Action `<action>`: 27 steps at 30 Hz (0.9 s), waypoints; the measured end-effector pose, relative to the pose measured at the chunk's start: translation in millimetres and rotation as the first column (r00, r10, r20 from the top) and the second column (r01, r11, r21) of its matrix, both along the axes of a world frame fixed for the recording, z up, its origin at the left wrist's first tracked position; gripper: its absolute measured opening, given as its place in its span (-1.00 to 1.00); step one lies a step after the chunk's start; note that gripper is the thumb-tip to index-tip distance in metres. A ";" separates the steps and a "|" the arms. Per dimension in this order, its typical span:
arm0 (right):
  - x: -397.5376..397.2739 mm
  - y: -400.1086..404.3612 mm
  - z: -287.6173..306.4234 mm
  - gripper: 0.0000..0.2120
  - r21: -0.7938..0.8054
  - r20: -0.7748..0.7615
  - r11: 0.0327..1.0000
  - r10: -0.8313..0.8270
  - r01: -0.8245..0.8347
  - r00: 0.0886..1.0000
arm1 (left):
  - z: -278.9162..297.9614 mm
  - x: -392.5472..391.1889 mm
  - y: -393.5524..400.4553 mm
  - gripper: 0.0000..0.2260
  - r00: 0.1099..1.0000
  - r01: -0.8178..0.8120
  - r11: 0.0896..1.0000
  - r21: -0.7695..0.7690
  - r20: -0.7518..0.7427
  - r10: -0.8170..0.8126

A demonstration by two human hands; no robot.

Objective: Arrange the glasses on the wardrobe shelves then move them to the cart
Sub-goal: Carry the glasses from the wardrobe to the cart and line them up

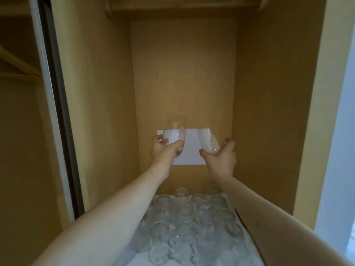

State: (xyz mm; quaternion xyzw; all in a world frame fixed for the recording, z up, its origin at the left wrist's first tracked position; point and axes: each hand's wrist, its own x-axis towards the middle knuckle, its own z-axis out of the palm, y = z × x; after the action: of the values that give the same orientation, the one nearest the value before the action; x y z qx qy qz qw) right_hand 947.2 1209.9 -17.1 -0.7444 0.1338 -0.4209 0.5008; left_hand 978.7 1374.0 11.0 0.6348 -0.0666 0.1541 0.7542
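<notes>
**A:** What are the hands doing?

**B:** The left hand (165, 148) grasps one glass (175, 133) by its lower body, fingers curled round it, upright. The right hand (221, 153) grasps a second glass (208, 140), this one tilted inward at the top. Both are held up in the air inside the wardrobe, in front of a white paper (190, 148) on the back wall (182, 73).

**A:** How would you finish this step well?

**B:** I judge they should keep the two glasses apart (the tops lean close together) and set each one down straight, one at a time, rather than both at once.

**A:** Where is there room?

**B:** The shelf (226, 252) below is crowded: rows of glasses (184, 223) fill its white lining from the back edge toward the near one. The near right part looks freer. The side walls stand close to both forearms, so elbows have little sideways play. Above, there is open height under the top board (182, 6).
</notes>
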 end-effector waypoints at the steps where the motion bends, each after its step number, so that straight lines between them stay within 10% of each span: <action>1: -3.3 4.1 -0.2 -0.03 -0.001 -0.007 1.000 -0.004 0.004 1.000 | 0.7 -3.0 3.6 -0.28 1.000 0.016 1.000 0.014 -0.003 -0.016; 11: -55.4 52.8 -24.4 -0.03 0.079 -0.087 0.996 -0.035 0.042 0.996 | -18.3 -33.4 46.5 -0.18 0.988 0.153 0.969 0.191 -0.001 -0.156; 27: -168.2 63.2 -40.0 0.05 0.114 0.026 0.940 -0.327 0.322 0.945 | -29.2 -112.3 25.3 -0.28 0.865 0.491 0.871 -0.018 -0.113 -0.490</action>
State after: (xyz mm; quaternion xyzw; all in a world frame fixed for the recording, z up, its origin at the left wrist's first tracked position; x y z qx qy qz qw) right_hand 779.0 1273.1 -57.0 -0.6745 0.2658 -0.5063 0.4670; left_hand 866.4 1399.2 -18.2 0.6092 -0.1835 -0.0791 0.7674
